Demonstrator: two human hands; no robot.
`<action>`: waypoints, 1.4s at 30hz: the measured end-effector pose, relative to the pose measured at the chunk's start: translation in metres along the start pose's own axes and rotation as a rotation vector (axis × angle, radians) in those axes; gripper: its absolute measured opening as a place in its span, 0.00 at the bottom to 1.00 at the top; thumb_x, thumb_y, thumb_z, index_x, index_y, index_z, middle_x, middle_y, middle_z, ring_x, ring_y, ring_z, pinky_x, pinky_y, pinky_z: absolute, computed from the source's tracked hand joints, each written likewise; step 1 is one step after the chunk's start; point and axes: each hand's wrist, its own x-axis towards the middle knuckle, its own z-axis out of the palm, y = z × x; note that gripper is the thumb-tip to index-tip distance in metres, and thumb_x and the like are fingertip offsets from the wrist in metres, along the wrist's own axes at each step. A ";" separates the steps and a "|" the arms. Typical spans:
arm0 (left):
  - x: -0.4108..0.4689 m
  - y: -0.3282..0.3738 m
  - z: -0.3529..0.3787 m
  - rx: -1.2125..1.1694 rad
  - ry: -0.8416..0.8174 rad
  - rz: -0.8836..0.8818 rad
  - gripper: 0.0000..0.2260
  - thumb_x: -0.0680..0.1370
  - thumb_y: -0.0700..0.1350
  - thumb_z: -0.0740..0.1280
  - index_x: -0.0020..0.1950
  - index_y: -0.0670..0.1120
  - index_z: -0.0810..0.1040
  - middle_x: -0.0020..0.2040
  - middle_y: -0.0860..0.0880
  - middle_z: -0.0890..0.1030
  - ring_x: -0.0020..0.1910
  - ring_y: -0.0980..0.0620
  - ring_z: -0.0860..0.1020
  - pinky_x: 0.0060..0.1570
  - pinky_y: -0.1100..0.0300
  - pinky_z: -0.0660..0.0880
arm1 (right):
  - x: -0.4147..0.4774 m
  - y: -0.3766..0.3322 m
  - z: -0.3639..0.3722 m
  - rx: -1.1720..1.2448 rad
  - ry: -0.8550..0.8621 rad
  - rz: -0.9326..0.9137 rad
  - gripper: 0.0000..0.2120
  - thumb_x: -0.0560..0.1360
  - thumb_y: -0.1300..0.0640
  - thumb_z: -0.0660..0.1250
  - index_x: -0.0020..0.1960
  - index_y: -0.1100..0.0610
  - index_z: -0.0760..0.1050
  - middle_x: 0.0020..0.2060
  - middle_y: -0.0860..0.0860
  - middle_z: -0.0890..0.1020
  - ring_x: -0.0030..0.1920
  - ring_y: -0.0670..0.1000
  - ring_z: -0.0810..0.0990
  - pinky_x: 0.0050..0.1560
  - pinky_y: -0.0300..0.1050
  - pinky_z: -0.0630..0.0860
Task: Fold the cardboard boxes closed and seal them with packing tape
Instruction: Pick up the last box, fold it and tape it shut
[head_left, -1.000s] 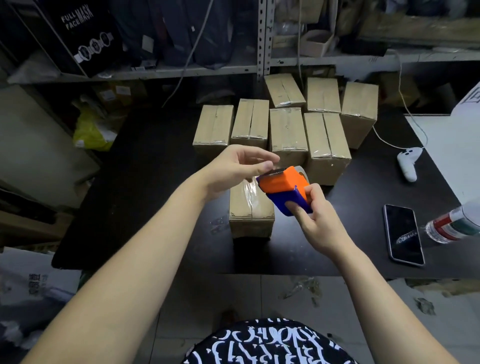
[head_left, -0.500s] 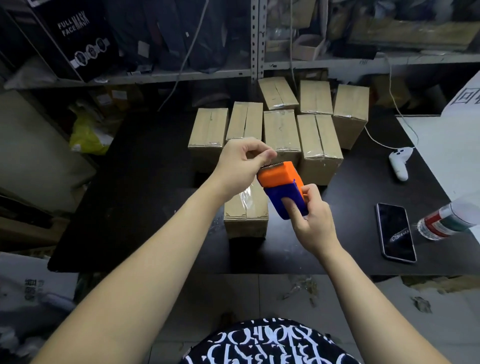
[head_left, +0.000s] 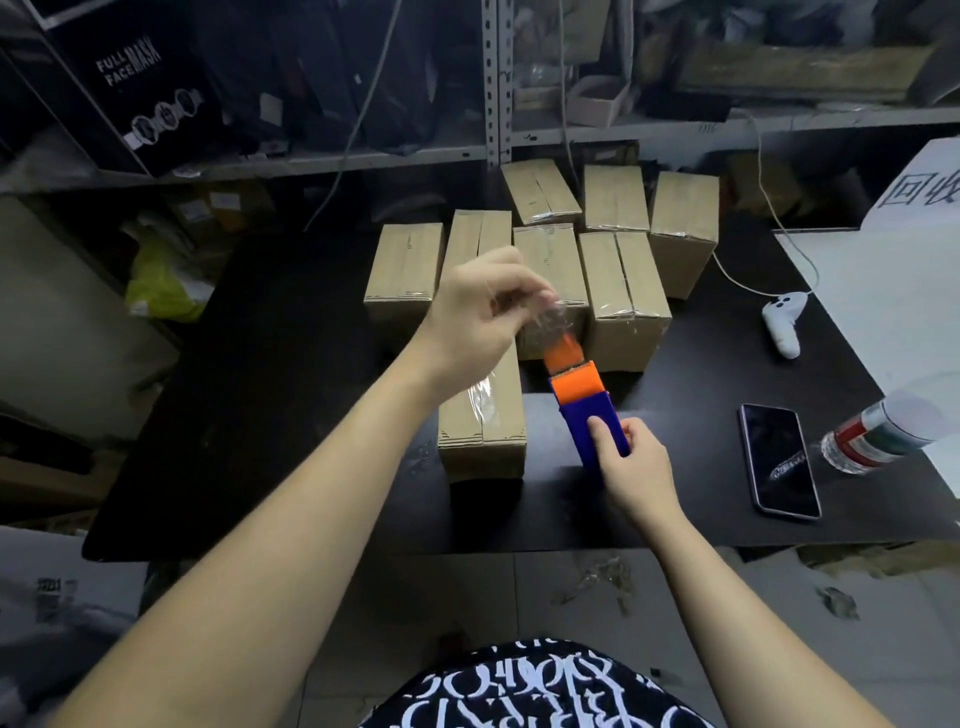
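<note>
**Tape drawn out, box awaiting strip**

Left hand (head_left: 485, 306): pinches the end of the clear tape (head_left: 558, 318), now pulled clear of the cutter it was touching a moment ago.
Right hand (head_left: 635, 462): grips the tape dispenser (head_left: 584, 402), now lower.
Nearest box (head_left: 483, 434): on the table (head_left: 260, 415) under the left wrist, probably next to be sealed.

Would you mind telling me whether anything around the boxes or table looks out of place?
The back-left box sits twisted out of line with its neighbours. The tape end between the tape dispenser and the left hand looks crumpled, not flat. Torn scraps lie on the floor.
</note>
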 end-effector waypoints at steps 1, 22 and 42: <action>-0.003 0.005 0.004 -0.011 -0.045 0.038 0.04 0.80 0.36 0.71 0.52 0.38 0.85 0.44 0.50 0.78 0.43 0.59 0.76 0.44 0.70 0.70 | 0.005 -0.006 0.001 0.028 0.028 0.036 0.19 0.82 0.41 0.65 0.42 0.55 0.75 0.36 0.50 0.81 0.38 0.51 0.78 0.38 0.48 0.72; -0.031 0.022 -0.028 -0.367 0.007 -0.332 0.04 0.80 0.38 0.72 0.53 0.39 0.85 0.37 0.57 0.83 0.38 0.58 0.79 0.39 0.69 0.74 | 0.002 -0.010 0.030 -0.124 0.278 -0.249 0.18 0.75 0.54 0.64 0.63 0.58 0.79 0.55 0.52 0.80 0.59 0.55 0.77 0.61 0.54 0.75; -0.088 -0.008 -0.015 -0.179 0.290 -0.448 0.04 0.80 0.41 0.74 0.54 0.46 0.87 0.46 0.49 0.85 0.48 0.53 0.83 0.49 0.57 0.81 | -0.008 -0.075 0.017 0.283 -0.512 -0.119 0.08 0.73 0.59 0.79 0.51 0.58 0.84 0.47 0.53 0.88 0.51 0.51 0.87 0.53 0.42 0.81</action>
